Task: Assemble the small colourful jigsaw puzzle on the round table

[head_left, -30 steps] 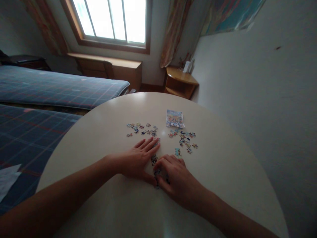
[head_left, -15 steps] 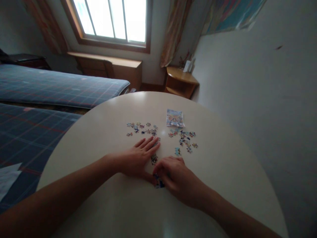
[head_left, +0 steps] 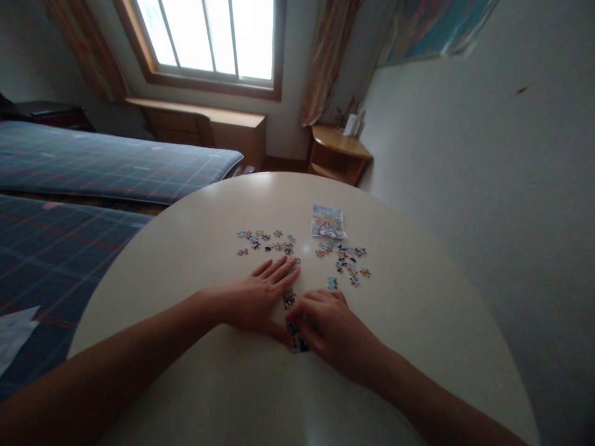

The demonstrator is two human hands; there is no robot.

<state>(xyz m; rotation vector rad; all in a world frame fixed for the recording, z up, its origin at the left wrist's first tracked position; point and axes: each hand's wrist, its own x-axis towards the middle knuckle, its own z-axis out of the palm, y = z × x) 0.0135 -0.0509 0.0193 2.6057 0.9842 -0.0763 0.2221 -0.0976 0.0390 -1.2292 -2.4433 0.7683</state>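
My left hand [head_left: 258, 298] lies flat on the round white table [head_left: 195, 260], fingers stretched out, its thumb against a small joined patch of puzzle pieces [head_left: 294, 322]. My right hand [head_left: 331, 328] rests beside it, fingers curled and pressing down on the near end of that patch. Loose puzzle pieces lie in two scatters, one [head_left: 267, 241] beyond my left fingers and one [head_left: 346, 260] beyond my right hand. A small printed picture card [head_left: 328, 222] lies farther back.
Two beds with blue plaid covers [head_left: 93, 167] stand to the left of the table. A wooden bench [head_left: 209, 124] runs under the window and a corner shelf [head_left: 339, 155] sits at the back. A white wall [head_left: 488, 186] is close on the right.
My right hand has shifted slightly back and left over the joined pieces. My left hand has stayed flat in place.
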